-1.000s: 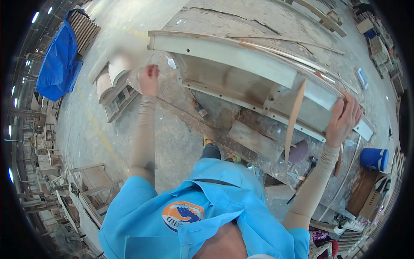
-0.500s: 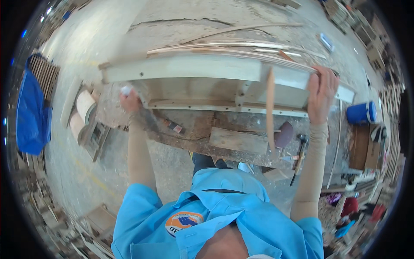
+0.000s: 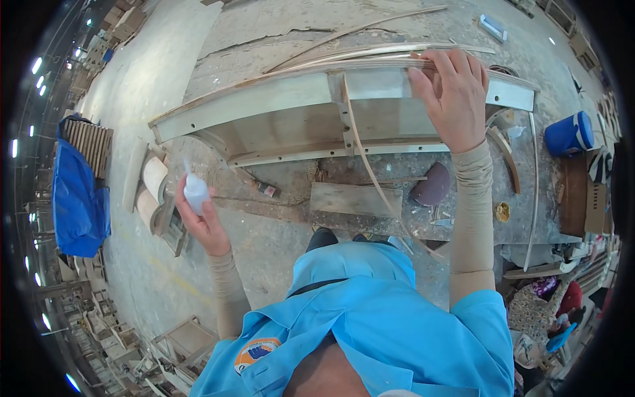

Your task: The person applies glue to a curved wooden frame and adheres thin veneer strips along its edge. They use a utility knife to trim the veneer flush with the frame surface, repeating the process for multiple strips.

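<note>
A white squeeze bottle (image 3: 196, 193) with a thin nozzle is wrapped in the fingers of my left hand (image 3: 206, 225), held up off the left end of a workpiece. That workpiece is a long, curved, pale wooden frame (image 3: 278, 97) with bolt holes and a middle crosspiece. Over its top edge, right of centre, curl the fingers of my right hand (image 3: 456, 106); my palm hides part of the edge there. A thin wooden strip (image 3: 366, 159) hangs from the frame's upper edge and bends down toward my body.
Beneath the frame, a worktable holds a flat board (image 3: 356, 200), a purple-brown disc (image 3: 433, 185) and a small yellow roll (image 3: 503, 212). Long thin strips (image 3: 370, 49) lie beyond it. A blue bucket (image 3: 567, 134) stands right; curved wooden pieces (image 3: 152, 182) lie left.
My left hand has drawn back from the frame's left end toward me, and the bottle now shows plainly. My right hand has shifted left along the top edge. The hanging strip's lower end swung right.
</note>
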`<state>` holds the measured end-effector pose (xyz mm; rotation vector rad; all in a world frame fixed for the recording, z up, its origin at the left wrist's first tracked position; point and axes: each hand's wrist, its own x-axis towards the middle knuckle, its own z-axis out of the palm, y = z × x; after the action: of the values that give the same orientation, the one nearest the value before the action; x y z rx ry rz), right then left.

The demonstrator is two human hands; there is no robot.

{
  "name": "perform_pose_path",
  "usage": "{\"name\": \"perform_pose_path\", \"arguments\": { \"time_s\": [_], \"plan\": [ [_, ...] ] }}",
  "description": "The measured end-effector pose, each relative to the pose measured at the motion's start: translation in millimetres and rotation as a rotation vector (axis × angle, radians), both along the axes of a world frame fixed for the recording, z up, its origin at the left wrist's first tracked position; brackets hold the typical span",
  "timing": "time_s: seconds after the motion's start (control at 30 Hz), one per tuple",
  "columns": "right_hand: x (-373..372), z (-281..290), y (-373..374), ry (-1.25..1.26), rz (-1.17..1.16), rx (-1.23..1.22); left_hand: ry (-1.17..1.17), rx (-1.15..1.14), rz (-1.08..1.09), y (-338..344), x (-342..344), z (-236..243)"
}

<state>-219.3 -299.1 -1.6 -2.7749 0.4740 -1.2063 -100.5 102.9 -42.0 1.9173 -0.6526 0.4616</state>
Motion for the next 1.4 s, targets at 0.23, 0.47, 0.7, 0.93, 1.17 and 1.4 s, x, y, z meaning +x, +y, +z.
{"name": "perform_pose_path", "arguments": {
  "time_s": [0.23,0.47,0.7,0.93,1.17,1.4],
  "plan": [
    [1,-10,-6,-0.142,0.05,0.017,-0.093,-0.236,-0.158,-77,-26,36],
    [-2,-16,-6,-0.199,0.069,0.044,-0.469,0.061,-0.167,-116,-40,53],
    [1,-19,-9,-0.237,0.087,0.054,-0.806,0.351,-0.209,-146,-44,81],
    [0,-19,-8,-0.258,0.084,0.047,-0.896,0.473,-0.151,-163,-48,81],
    [-3,-20,-6,-0.259,0.095,0.055,-0.953,0.548,-0.135,-174,-48,75],
    [-8,-19,-4,-0.251,0.096,0.052,-0.995,0.573,-0.112,-182,-53,76]
  ]
}}
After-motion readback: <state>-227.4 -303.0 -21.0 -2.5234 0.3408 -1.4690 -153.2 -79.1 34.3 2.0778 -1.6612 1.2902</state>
